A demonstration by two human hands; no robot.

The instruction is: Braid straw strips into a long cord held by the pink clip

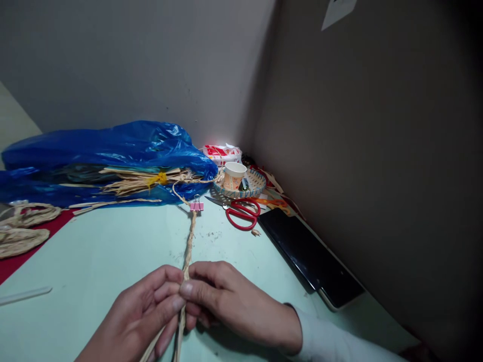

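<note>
A straw-coloured braid runs toward me from a pink binder clip near the back of the table. Both hands meet at the braid's near end. My left hand pinches it from the left, thumb against the fingers. From the right, my right hand grips the same spot, its thumb pressed on top of the braid. Loose strands hang below the fingers toward me. Beyond the clip the braid continues as a thin cord toward the basket. The undersides of both hands are hidden.
At the back left, a blue plastic bag holds a bundle of dry stalks. Red-handled scissors, a paper cup in a woven basket, and a black tablet-like device lie right. Woven straw pieces sit far left.
</note>
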